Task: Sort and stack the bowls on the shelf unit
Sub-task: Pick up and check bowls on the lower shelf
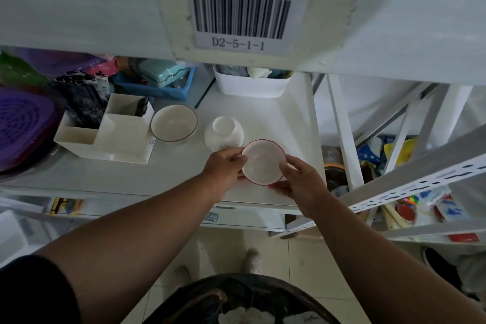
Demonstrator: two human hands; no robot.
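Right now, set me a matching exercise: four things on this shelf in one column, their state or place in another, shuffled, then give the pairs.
Things:
1. red-rimmed bowl
2. brown-rimmed bowl
3. plain white bowl
4. white bin

States or places:
A. upside down on the shelf
B. held between the left hand and right hand
C. at the back, holding items
D. upright beside the white organizer

Pairs: 1-B, 2-D, 3-A, 4-C
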